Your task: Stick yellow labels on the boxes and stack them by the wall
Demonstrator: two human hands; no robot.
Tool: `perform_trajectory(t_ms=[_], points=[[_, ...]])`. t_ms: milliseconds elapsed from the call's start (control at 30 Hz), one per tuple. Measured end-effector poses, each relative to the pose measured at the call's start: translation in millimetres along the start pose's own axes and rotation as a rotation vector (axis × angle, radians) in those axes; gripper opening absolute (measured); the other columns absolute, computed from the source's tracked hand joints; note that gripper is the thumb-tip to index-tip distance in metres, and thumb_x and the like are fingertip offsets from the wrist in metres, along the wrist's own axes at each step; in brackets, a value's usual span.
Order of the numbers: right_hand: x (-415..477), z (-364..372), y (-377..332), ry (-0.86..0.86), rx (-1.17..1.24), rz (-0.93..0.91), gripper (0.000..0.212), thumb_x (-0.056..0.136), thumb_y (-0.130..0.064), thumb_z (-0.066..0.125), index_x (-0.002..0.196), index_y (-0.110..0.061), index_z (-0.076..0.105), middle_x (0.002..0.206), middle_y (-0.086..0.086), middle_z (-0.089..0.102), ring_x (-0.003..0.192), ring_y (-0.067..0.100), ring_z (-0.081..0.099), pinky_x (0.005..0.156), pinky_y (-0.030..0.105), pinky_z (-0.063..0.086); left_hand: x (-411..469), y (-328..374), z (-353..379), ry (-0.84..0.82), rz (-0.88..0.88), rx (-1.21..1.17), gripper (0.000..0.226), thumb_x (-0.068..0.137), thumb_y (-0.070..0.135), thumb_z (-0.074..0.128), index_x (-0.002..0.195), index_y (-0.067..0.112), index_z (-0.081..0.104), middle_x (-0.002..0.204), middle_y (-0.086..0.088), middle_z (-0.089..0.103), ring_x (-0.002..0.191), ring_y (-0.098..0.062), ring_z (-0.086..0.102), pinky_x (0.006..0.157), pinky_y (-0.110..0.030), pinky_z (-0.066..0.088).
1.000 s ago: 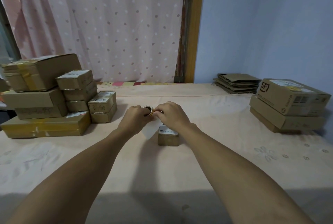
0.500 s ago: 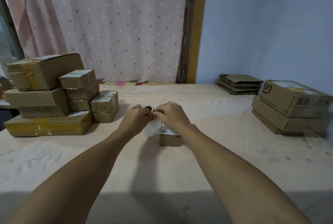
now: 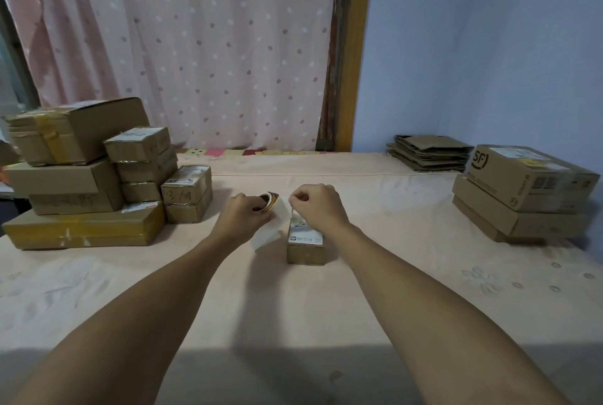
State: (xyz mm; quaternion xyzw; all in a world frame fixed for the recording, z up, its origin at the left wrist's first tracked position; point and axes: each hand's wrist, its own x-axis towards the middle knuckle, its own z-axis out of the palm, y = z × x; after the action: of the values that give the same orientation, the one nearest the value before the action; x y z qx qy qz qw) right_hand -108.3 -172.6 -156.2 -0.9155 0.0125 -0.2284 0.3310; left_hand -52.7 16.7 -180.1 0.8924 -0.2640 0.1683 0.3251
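A small cardboard box (image 3: 306, 247) with a white label on top stands in the middle of the table. Just beyond it, my left hand (image 3: 244, 217) grips a roll of labels (image 3: 270, 200), and a white backing strip (image 3: 272, 230) hangs from the roll. My right hand (image 3: 318, 207) hovers over the far end of the box with its fingers pinched together; what it pinches is too small to make out. By the blue wall on the right, two stacked boxes (image 3: 528, 196) stand, the upper one with a yellow sticker (image 3: 532, 162).
A pile of several cardboard boxes (image 3: 91, 176) fills the left side of the table (image 3: 293, 306). Flattened cartons (image 3: 427, 153) lie at the back right, near the wall. A dotted curtain (image 3: 202, 45) hangs behind.
My hands have drawn apart: the right hand has pulled away from the roll to the right, and the white backing strip now shows below the roll.
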Motion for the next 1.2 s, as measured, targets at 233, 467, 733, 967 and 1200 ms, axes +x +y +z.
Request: perform_trajectory(t_ms=[233,467,733,967,1200], points=[[-3.5,-13.6,21.9,0.064,0.049,0.162,0.014,0.085,-0.021,0.065,0.080,-0.021,0.078,0.082,-0.009,0.076,0.085,0.014,0.068,0.071,0.026,0.052,0.1,8.5,6.5,-0.060,0.001,0.057,0.008,0.084,0.022,0.075,0.080,0.015,0.074,0.070,0.002,0.040,0.060,-0.012,0.042,0.052,-0.022,0.026],[-9.5,-25.9,39.7,0.198,-0.013,0.237,0.015,0.087,-0.026,0.061,0.081,-0.024,0.075,0.086,-0.005,0.074,0.086,0.022,0.065,0.073,0.031,0.052,-5.1,-1.6,11.4,-0.093,-0.077,0.198,0.009,0.083,0.018,0.066,0.077,0.012,0.064,0.082,-0.007,0.047,0.068,-0.030,0.052,0.055,-0.031,0.032],[-13.7,-22.4,39.3,0.086,-0.616,-0.196,0.023,0.097,-0.026,0.054,0.100,-0.016,0.074,0.091,0.005,0.070,0.087,0.028,0.063,0.062,0.033,0.043,-5.4,-5.5,24.8,-0.122,-0.140,0.471,0.007,0.076,0.014,0.057,0.071,0.010,0.055,0.076,-0.007,0.045,0.075,-0.032,0.047,0.057,-0.033,0.036],[-30.2,-3.7,43.6,-0.202,-0.861,-0.397,0.026,0.099,-0.025,0.049,0.105,-0.014,0.071,0.105,0.006,0.069,0.102,0.026,0.060,0.066,0.035,0.033,-9.1,-7.5,36.7,-0.188,-0.208,0.523,0.009,0.069,0.015,0.060,0.066,0.013,0.053,0.079,-0.009,0.049,0.073,-0.032,0.047,0.053,-0.030,0.027],[-33.8,-2.1,44.9,-0.208,-0.754,-0.325,0.025,0.095,-0.026,0.050,0.099,-0.017,0.073,0.102,0.002,0.071,0.096,0.026,0.063,0.066,0.032,0.034,-5.8,-11.8,40.7,-0.181,-0.257,0.497,0.019,0.076,0.018,0.059,0.090,0.014,0.070,0.098,-0.013,0.064,0.085,-0.033,0.054,0.064,-0.030,0.035]])
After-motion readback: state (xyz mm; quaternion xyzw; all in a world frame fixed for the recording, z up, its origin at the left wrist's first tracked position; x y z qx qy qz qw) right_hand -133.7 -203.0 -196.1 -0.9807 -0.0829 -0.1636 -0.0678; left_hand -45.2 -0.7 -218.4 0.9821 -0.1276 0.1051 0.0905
